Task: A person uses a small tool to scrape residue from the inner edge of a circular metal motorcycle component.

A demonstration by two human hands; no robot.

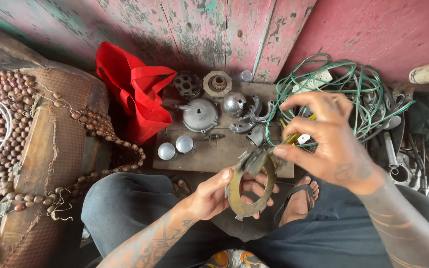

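Head view, person seated, knees at 6 o'clock. Left hand at centre frame, closed around a flat brass-coloured toothed ring: thumb on the near face, fingers curled through the hole and behind the lower rim. Ring held roughly upright, face towards the camera, above the lap. Right hand at about 3 o'clock of the ring, fingers pinched on a yellow-handled tool; its dark working end meets the ring's upper edge at about 12 o'clock, where a grey smear or pad sits. Exact kind of tool cannot be told. Beyond the hands, at 12 o'clock, a wooden board on the floor carries metal parts: a grey domed cover, a shiny round housing, a gear disc, two small round caps. Red cloth bag at 11 o'clock, leaning at the painted wall. Tangle of green and white wire at 1 o'clock. Wooden bead mat over a seat at 9 o'clock. Sandalled foot just below the right hand.
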